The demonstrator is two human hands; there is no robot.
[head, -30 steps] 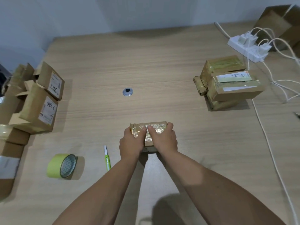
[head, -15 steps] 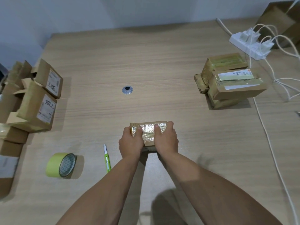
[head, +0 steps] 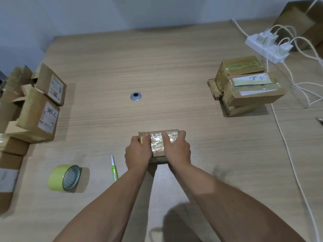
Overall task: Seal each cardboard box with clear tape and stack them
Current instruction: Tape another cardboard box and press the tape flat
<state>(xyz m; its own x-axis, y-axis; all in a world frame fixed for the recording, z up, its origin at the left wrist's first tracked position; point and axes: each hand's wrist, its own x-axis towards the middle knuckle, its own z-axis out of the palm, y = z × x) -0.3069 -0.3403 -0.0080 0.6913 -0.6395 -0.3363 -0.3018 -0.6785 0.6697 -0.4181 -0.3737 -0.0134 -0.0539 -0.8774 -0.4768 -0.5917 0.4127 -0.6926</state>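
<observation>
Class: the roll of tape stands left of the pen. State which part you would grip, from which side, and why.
Probably from above: fingers over the curved top of the roll of tape, thumb hooked into its core. It stands on edge with the open core facing the pen, so top and hole are free.

Your left hand (head: 138,151) and right hand (head: 177,149) hide the 2 ends of the taped box (head: 158,144), the unsealed boxes (head: 31,117) run off the left edge, and the white label (head: 251,79) has print too small to read.
</observation>
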